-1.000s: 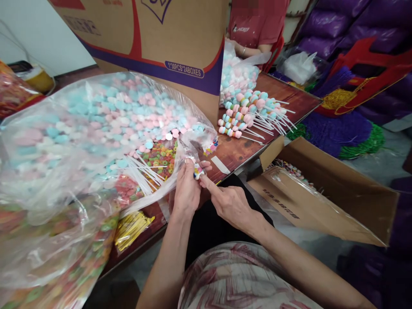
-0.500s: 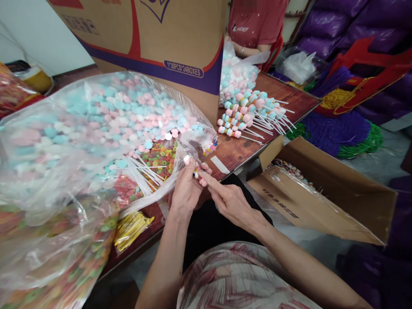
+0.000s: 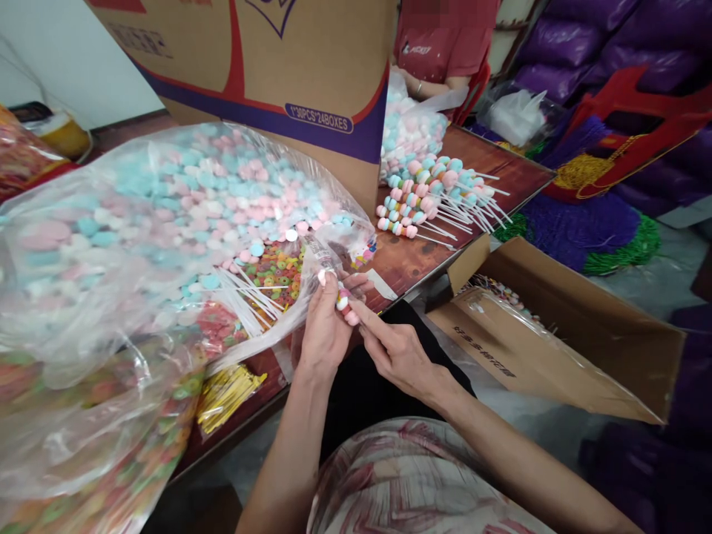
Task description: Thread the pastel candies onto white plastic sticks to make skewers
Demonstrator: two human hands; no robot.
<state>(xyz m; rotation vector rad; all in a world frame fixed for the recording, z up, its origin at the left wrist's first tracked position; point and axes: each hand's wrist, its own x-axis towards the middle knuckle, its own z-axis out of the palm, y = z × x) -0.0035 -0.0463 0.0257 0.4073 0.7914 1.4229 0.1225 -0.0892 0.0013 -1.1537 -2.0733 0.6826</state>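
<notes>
My left hand [image 3: 322, 326] is closed around a marshmallow skewer [image 3: 343, 302], with pink, white and yellowish pieces showing past the thumb. Its stick is hidden by my hands. At the skewer's near end, the fingertips of my right hand [image 3: 397, 352] are closed against the last pink piece. Just left of my hands, white sticks [image 3: 248, 297] lie across ring-shaped gummies [image 3: 281, 271] at the mouth of a big clear bag of marshmallows [image 3: 183, 185]. Finished-looking marshmallow skewers [image 3: 414, 196] are piled on the table beyond my hands.
A tall printed carton [image 3: 267, 81] stands behind the bag. Gold twist ties [image 3: 228, 397] lie by the table edge, near a bag of gummy rings [image 3: 111, 445]. An open cardboard box [image 3: 556, 334] holding skewers sits at right. Across the table sits a person in a red shirt [image 3: 445, 44].
My left fingers have loosened and extended, so more of the skewer shows between my hands. My right hand has shifted slightly toward me, its fingertips staying at the skewer's near end.
</notes>
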